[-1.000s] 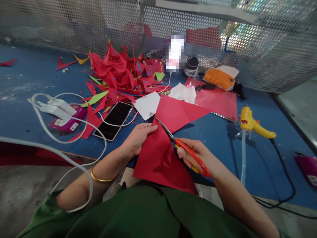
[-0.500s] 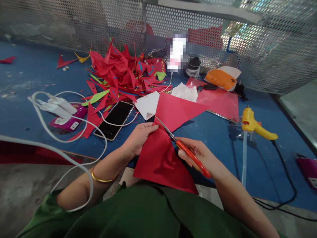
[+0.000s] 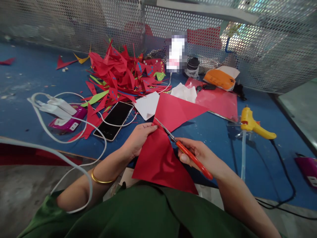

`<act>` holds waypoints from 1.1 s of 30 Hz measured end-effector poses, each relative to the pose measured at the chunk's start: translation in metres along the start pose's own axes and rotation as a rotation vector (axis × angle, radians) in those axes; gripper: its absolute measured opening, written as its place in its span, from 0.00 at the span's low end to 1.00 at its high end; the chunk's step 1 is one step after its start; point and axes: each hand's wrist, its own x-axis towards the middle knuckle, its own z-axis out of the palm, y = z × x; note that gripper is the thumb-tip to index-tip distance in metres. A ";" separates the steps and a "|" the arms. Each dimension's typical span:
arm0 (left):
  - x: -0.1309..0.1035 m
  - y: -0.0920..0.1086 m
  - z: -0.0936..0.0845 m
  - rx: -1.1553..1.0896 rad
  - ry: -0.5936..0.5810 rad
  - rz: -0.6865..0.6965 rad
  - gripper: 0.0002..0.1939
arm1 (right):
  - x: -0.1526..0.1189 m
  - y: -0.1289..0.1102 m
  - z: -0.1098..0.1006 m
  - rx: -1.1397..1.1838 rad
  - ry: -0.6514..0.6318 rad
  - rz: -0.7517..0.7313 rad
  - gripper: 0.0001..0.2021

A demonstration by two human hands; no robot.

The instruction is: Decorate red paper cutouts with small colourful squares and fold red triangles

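Observation:
My left hand (image 3: 140, 138) pinches the left edge of a red sheet of paper (image 3: 160, 160) between thumb and fingers. From the right, my right hand (image 3: 196, 155) grips scissors with red handles (image 3: 194, 159). The scissor blades lie across the narrow middle of the red paper, their tip close to my left fingertips. Beyond the blades the upper part of the paper (image 3: 175, 110) spreads out to a point on the right. The lower part hangs over the table edge toward my body. A white paper (image 3: 148, 105) lies just behind on the left.
Red scraps (image 3: 119, 69) are heaped at the back. A black-screened phone (image 3: 114, 120), white cables and a purple power strip (image 3: 70, 122) sit left. On the right are a yellow glue gun (image 3: 255, 125) and red sheets (image 3: 220, 102). A perforated metal screen (image 3: 99, 19) stands behind.
The scissor blades look more closed together than before, and the handles have shifted slightly. My left hand keeps its hold on the paper. The view has moved slightly.

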 end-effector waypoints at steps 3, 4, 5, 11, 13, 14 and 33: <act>0.000 0.000 0.000 0.005 0.002 -0.001 0.07 | -0.001 -0.002 0.000 -0.023 0.001 -0.008 0.26; 0.000 0.000 0.001 0.007 0.003 -0.004 0.08 | -0.001 -0.003 0.000 -0.033 0.000 -0.011 0.25; 0.000 0.000 0.001 0.007 0.004 -0.008 0.08 | 0.000 -0.005 0.000 -0.040 0.003 -0.012 0.24; -0.002 0.001 0.004 0.010 0.014 -0.027 0.12 | 0.004 -0.009 0.005 0.002 0.028 0.019 0.20; -0.002 0.001 0.004 0.011 0.020 -0.026 0.13 | 0.005 -0.009 0.007 0.017 0.038 0.029 0.19; -0.002 0.001 0.003 0.011 0.024 -0.028 0.13 | 0.005 -0.008 0.007 0.019 0.044 0.032 0.19; 0.000 0.001 -0.002 0.010 0.011 -0.003 0.08 | -0.034 0.001 -0.002 -0.382 0.453 0.025 0.26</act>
